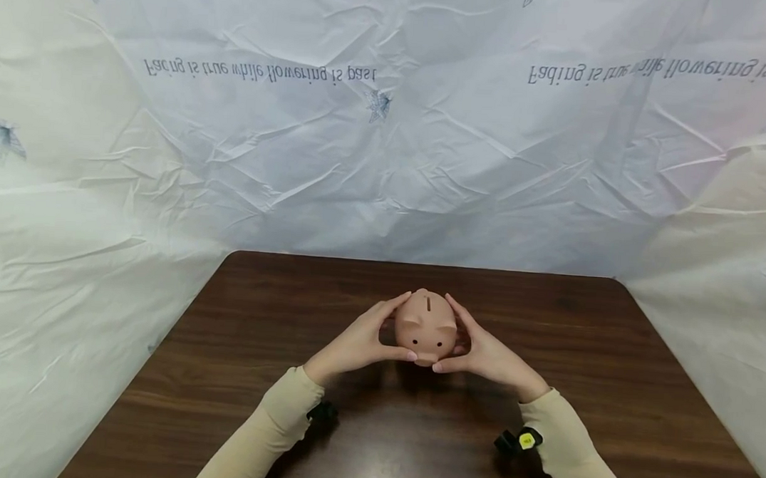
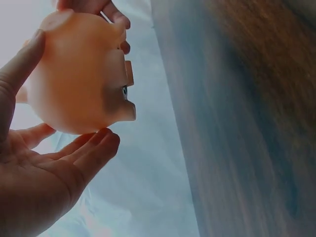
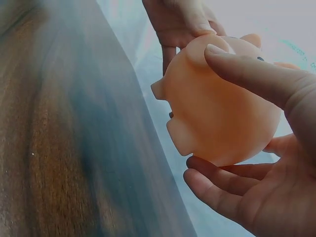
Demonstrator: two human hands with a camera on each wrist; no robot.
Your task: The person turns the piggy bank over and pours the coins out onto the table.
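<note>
Between both hands is a pink piggy bank [image 1: 426, 323], snout toward me, with a coin slot on its back and two small black eyes. My left hand [image 1: 361, 339] grips its left side, thumb by the snout and fingers along the flank. On the opposite side my right hand [image 1: 495, 356] holds it the same way. Its stubby legs show off the tabletop in the right wrist view, where the piggy bank [image 3: 224, 106] rests between the thumb and fingers. The left wrist view has the left fingers [image 2: 94, 153] against its far flank.
A dark brown wooden table [image 1: 278, 298] with rounded far corners lies under the hands. Wrinkled white sheeting [image 1: 392, 175] printed with lettering and blue flowers hangs behind and at both sides. Black devices sit at both wrists, the right one [image 1: 518, 441] with a yellow label.
</note>
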